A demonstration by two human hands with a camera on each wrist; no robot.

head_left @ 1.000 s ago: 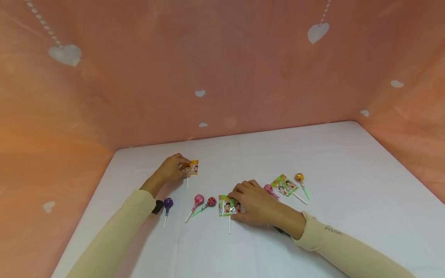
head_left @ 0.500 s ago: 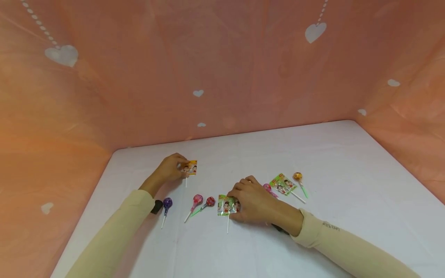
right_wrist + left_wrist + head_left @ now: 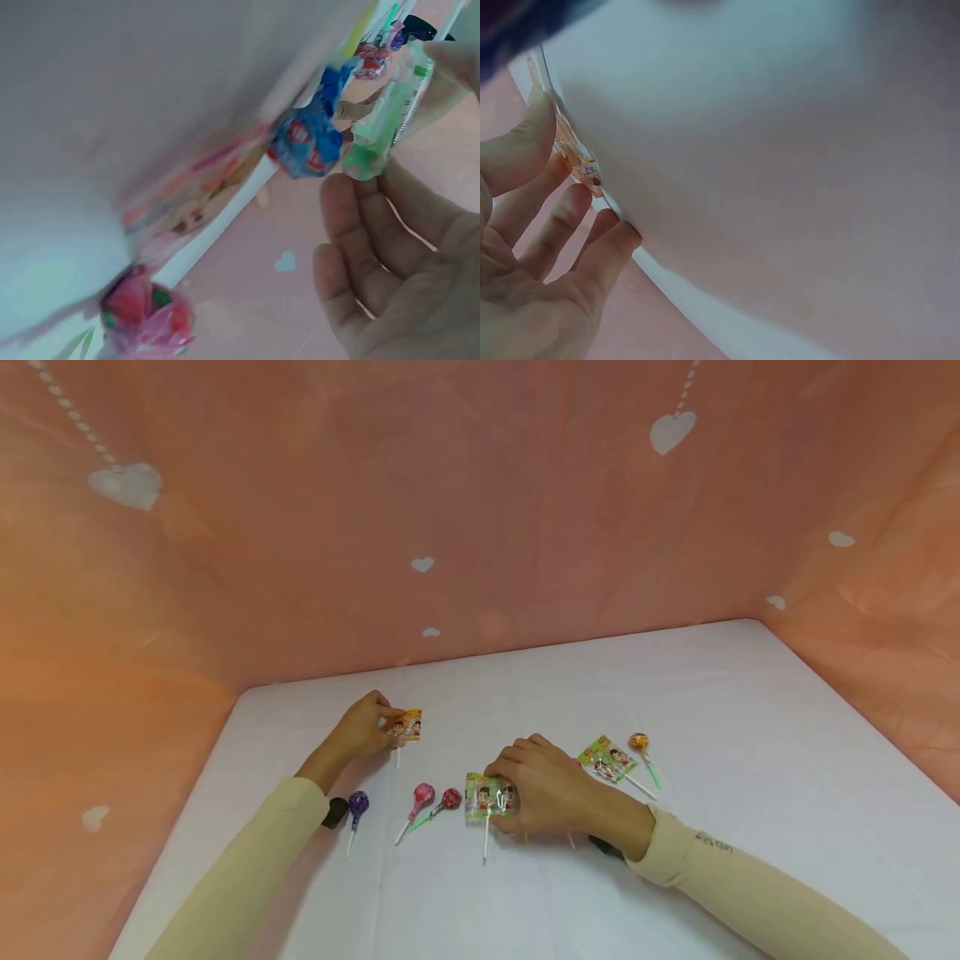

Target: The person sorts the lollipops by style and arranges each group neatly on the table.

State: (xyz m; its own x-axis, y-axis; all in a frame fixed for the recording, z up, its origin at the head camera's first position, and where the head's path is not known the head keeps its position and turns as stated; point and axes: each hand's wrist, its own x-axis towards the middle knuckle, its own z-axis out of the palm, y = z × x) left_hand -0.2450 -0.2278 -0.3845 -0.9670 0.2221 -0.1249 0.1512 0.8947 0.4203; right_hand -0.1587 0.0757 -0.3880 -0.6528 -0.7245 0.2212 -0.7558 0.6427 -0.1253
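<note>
Fingers of the right hand point(image 3: 543, 793) pinch the green-wrapped lollipop point(image 3: 483, 799) on the counter point(image 3: 712, 710); beyond it, the left hand point(image 3: 363, 732) pinches an orange-wrapped lollipop point(image 3: 409, 726).

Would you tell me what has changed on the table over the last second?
The right hand has edged the green-wrapped lollipop slightly left, toward the red lollipop. The left hand still holds the orange-wrapped lollipop in place. The other sweets lie as before.

Long cream sleeves point(image 3: 247, 868), black wristbands point(image 3: 335, 812)
</note>
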